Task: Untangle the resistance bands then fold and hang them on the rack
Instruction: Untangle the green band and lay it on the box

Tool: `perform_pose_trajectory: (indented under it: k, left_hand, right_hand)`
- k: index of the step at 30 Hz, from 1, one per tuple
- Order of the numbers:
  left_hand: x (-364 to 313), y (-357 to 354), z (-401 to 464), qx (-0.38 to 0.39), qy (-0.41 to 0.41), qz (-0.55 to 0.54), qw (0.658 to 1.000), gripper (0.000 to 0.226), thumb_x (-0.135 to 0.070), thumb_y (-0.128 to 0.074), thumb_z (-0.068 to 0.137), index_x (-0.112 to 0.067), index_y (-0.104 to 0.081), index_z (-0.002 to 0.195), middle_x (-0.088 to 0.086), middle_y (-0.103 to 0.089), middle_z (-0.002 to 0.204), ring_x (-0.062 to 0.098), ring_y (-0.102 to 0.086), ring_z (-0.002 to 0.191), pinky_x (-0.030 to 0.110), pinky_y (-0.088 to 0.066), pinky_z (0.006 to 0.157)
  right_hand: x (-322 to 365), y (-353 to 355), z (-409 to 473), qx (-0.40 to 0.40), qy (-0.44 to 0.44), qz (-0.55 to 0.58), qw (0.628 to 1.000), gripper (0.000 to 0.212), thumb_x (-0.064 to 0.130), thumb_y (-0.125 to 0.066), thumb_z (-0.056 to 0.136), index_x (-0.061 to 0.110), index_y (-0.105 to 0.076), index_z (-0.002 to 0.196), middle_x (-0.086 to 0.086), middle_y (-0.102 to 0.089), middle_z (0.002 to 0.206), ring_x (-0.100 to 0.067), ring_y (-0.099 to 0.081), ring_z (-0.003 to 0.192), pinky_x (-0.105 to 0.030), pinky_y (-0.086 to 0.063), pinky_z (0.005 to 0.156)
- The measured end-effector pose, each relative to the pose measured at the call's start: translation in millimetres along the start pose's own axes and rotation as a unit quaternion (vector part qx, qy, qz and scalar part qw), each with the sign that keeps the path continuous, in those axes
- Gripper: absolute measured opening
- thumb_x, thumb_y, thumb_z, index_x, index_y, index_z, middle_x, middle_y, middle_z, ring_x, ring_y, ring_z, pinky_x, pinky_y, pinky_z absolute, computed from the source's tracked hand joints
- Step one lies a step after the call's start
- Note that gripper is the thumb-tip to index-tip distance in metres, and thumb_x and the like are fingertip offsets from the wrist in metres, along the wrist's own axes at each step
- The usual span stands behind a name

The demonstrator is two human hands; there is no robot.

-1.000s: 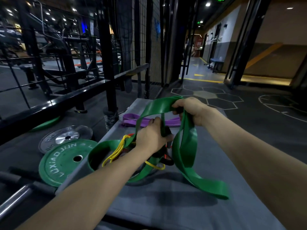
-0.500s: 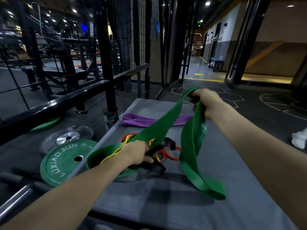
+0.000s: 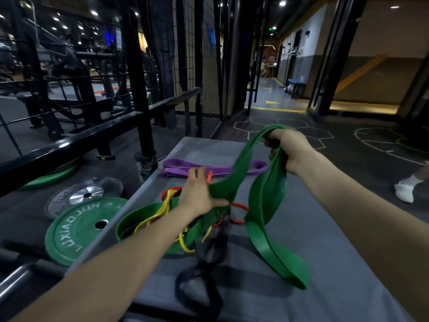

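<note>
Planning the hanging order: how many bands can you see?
5: green band held by left hand and right hand; purple band flat behind; yellow band, orange band, black band tangled below. More may hide.

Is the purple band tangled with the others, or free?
Looks free: the purple band lies flat on the mat beyond the tangle; the green band only crosses in front.

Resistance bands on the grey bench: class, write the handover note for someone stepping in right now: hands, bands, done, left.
Right hand grips the green band at top. Left hand holds its lower stretch. Yellow band, orange band and black band lie tangled with it on the bench; purple band lies apart. Done: nothing folded or hung in view. Left: free green, separate the rest, fold, hang.
</note>
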State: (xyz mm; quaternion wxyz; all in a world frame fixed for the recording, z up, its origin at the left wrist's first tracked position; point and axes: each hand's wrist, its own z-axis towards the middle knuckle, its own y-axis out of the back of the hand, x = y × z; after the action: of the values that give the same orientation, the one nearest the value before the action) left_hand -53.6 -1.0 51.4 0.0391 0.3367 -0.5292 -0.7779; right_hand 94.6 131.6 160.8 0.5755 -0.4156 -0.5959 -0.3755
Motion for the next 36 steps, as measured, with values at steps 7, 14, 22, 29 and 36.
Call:
perform_pose_trajectory:
  k: [7,14,22,29,36]
  left_hand:
    - [0,-38,17,0.178,-0.030,-0.148,0.972,0.042,-0.029,-0.079,0.072,-0.009,-0.065,0.107,0.003,-0.069,0.103,0.013,-0.064,0.090,0.006,-0.042,0.061]
    - [2,28,40,0.139,-0.059,-0.155,0.976,0.037,-0.025,-0.082,0.069,-0.014,-0.068,0.102,-0.004,-0.069,0.096,0.009,-0.063,0.083,0.013,-0.050,0.071]
    - [-27,40,31,0.150,-0.122,-0.093,0.977,0.024,-0.014,-0.077,0.073,-0.012,-0.062,0.091,0.003,-0.067,0.093,0.020,-0.062,0.085,0.027,-0.047,0.070]
    - [5,45,23,0.164,-0.085,-0.207,0.961,0.033,-0.014,-0.080,0.071,-0.010,-0.059,0.096,0.001,-0.064,0.090,0.013,-0.060,0.083,0.026,-0.047,0.072]
    - [88,-1,-4,-0.005,0.105,-0.185,0.977,0.059,-0.036,-0.077,0.072,-0.013,-0.047,0.118,0.010,-0.045,0.123,0.021,-0.047,0.112,0.027,-0.037,0.092]
  right_hand:
    - [-3,51,7,-0.018,0.036,-0.088,0.995,0.008,0.005,-0.052,0.088,0.001,-0.059,0.084,-0.012,-0.053,0.067,-0.011,-0.038,0.029,-0.026,-0.036,0.048]
    - [-37,71,9,0.083,0.060,-0.561,0.821,0.035,0.023,-0.074,0.076,0.004,-0.058,0.102,-0.017,-0.063,0.102,-0.029,-0.059,0.094,-0.034,-0.044,0.080]
    - [-30,-45,-24,0.215,0.245,-0.638,0.697,0.079,0.044,-0.085,0.056,0.014,-0.048,0.118,-0.006,-0.059,0.117,-0.028,-0.057,0.108,-0.036,-0.049,0.087]
    - [-47,-73,-22,0.228,0.267,-0.653,0.671,0.043,0.027,-0.074,0.069,0.011,-0.054,0.104,-0.009,-0.064,0.106,-0.030,-0.061,0.098,-0.035,-0.049,0.080]
    - [-37,-54,-11,0.231,0.230,-0.507,0.798,0.018,0.015,-0.077,0.073,0.015,-0.061,0.082,0.003,-0.062,0.078,-0.014,-0.057,0.077,-0.024,-0.041,0.064]
